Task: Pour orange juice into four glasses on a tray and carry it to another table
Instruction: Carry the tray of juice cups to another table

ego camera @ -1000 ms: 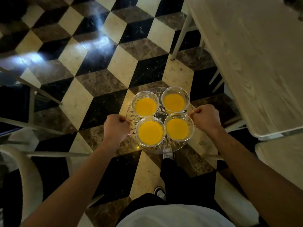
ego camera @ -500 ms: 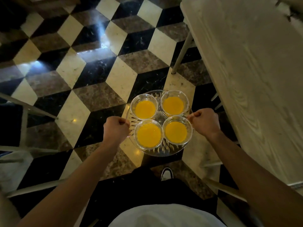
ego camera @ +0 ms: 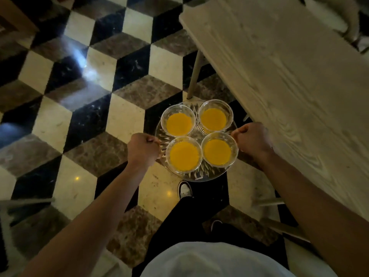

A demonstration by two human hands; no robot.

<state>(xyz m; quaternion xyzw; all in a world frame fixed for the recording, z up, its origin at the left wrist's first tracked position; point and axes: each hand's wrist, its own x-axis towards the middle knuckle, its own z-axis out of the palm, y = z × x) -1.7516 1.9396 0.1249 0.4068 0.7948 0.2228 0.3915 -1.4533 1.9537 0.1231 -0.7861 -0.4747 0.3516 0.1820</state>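
A: Two hands on show, both curled tight. The left hand (ego camera: pixel 142 149) grips the left edge of the tray (ego camera: pixel 199 175), the right hand (ego camera: pixel 252 139) grips the right edge.

B: One tray, round cut glass, held up in the air over the floor (ego camera: pixel 123 120), not resting on anything.

A: And count the glasses: four. Far left glass (ego camera: pixel 178 120), far right glass (ego camera: pixel 215 115), near left glass (ego camera: pixel 184 154), near right glass (ego camera: pixel 219 149).

B: All four upright, packed in a square with rims touching or nearly so, each holding orange juice (ego camera: pixel 184 153).

A: Below the tray, one shoe (ego camera: pixel 184 190) clearly seen, with a second, darker shoe further back.

B: One pale wooden desk (ego camera: pixel 289 80) just to the right, its edge near the right hand, one desk leg (ego camera: pixel 194 75) showing beyond the tray. The floor is cube-pattern tile in black, cream and brown.
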